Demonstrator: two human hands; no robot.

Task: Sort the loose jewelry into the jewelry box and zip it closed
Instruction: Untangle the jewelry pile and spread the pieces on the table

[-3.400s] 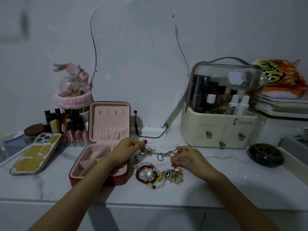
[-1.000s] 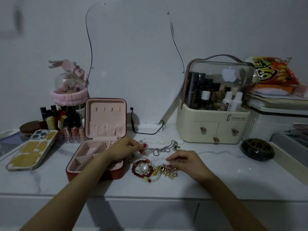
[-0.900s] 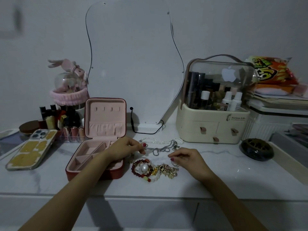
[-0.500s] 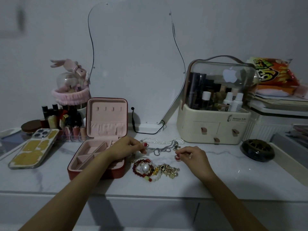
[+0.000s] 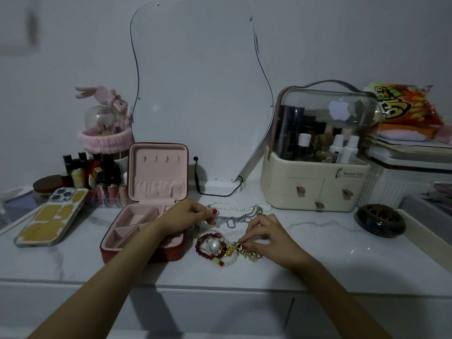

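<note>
White marble bench (image 5: pixel 330 260), as I see it. Red zip jewelry box with pink lining (image 5: pixel 146 216): open, lid upright, left of centre. Left hand (image 5: pixel 186 215): over the box's right edge, fingers curled; what it pinches, I cannot tell. Right hand (image 5: pixel 266 237): thumb and forefinger pinching a gold charm bracelet (image 5: pixel 241 249) beside a red bead bracelet (image 5: pixel 208 245). Silver chain necklace (image 5: pixel 238 217) and white pearl strand (image 5: pixel 234 206): just behind the hands.

A white marble-patterned tabletop (image 5: pixel 318 260) carried an open red jewelry box with pink lining (image 5: pixel 144 226), a yellow-patched clear-cased phone (image 5: pixel 51 216), loose bead bracelets (image 5: pixel 211 247), a silver chain (image 5: pixel 238 217), a cream cosmetics organizer (image 5: pixel 313 189) and a dark round dish (image 5: pixel 380 222).
</note>
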